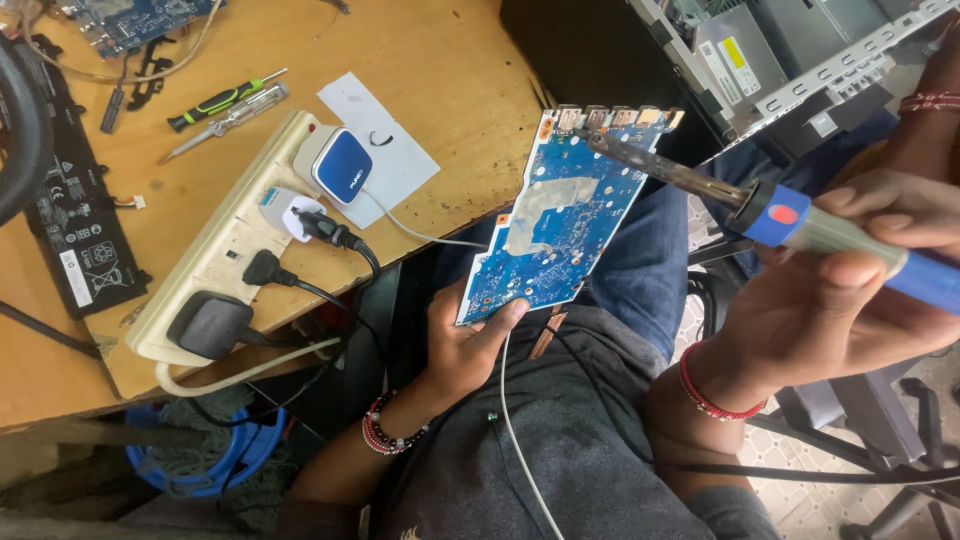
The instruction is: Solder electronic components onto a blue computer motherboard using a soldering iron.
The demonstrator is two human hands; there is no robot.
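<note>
1. Palm-up, left hand (465,345): grip pinching blue circuit board (560,215) by its lower edge, over the lap.
2. Right hand (850,290): grip wrapped around soldering iron (800,222), tip touching the board's top.
3. Wooden bench (450,70) beyond the left grip carries a power strip (225,250).

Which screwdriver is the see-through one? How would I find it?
Start at the wooden table and find the long cream power strip. Just above its top end lie two screwdrivers side by side. The see-through screwdriver is the lower one, with a clear handle; its neighbour has a black-and-green handle.
</note>
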